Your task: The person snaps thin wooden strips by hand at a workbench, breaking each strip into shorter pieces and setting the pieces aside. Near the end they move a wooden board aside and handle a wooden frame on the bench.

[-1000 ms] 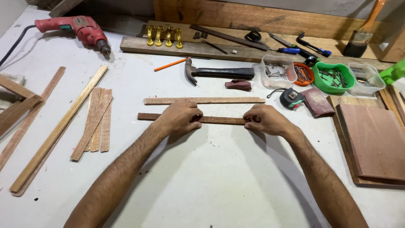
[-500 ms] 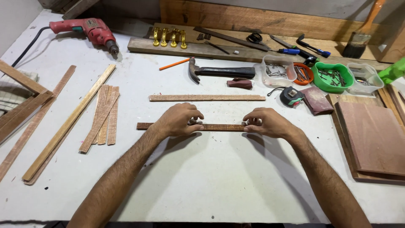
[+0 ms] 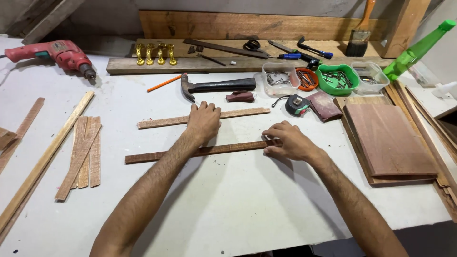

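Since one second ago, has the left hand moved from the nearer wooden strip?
Yes. The left hand has gone from the nearer strip to the farther strip, toward the hammer.
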